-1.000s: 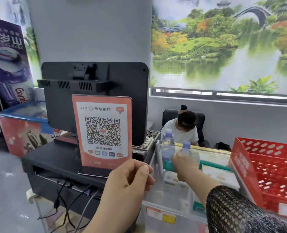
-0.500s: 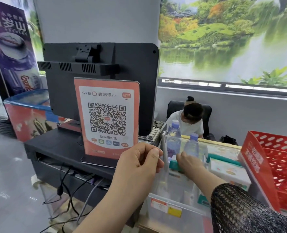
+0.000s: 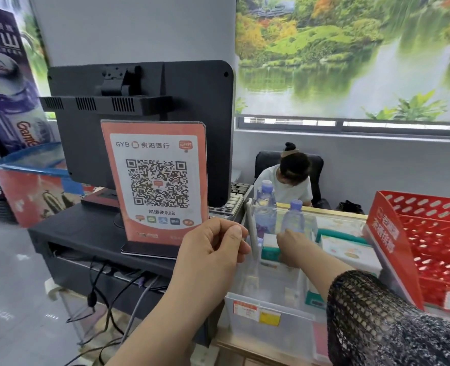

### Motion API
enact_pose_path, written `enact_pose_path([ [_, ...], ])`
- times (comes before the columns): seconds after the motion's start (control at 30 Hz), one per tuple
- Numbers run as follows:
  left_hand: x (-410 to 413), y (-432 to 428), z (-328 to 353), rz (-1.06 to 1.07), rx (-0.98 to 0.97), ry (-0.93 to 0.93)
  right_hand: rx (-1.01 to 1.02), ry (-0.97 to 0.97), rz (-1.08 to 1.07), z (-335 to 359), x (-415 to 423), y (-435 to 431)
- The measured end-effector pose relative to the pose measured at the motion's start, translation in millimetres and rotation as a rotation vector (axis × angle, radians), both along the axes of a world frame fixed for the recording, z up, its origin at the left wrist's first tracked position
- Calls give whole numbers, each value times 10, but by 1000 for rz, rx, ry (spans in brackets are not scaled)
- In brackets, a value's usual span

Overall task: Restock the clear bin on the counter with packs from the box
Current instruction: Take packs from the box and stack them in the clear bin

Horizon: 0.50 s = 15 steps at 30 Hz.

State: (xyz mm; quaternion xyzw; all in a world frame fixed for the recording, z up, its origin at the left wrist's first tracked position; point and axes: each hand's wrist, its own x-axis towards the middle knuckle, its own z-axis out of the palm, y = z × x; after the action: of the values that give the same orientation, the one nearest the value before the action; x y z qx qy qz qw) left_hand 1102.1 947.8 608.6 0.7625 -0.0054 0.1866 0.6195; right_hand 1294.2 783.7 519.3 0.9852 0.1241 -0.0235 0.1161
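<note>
Runs lengthwise away from the viewer on the counter [image 3: 234, 344], between QR sign [image 3: 155, 180] and red basket [image 3: 429, 233]: clear bin [image 3: 297, 326], see-through walls, price labels in front. Pinches its left wall with left hand [image 3: 216, 249], thumb on top. Reaches in with right hand [image 3: 289, 247], fingers curled on a green-and-white pack [image 3: 270, 250] at the far end.

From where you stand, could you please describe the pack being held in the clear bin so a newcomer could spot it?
Right of the black monitor stands the clear bin, beside the red basket. At its far end, in front of two bottles, the right hand grips the pack: white on top, green below, the only one held.
</note>
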Motion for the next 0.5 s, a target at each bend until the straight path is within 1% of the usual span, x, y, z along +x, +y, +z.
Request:
enact_pose_path([
  [0.07,-8,4,8,1,10,6,66,-46,6,138,-124,13],
  [0.27,-129,63,-31,-27,23,21,451,-134,-58,537,-781,192],
  [0.43,-320,144,-145,-60,3,44,792,-219,-131,614,-1482,376],
  [0.5,-410,177,-223,-76,7,59,890,-267,-136,593,-1751,441],
])
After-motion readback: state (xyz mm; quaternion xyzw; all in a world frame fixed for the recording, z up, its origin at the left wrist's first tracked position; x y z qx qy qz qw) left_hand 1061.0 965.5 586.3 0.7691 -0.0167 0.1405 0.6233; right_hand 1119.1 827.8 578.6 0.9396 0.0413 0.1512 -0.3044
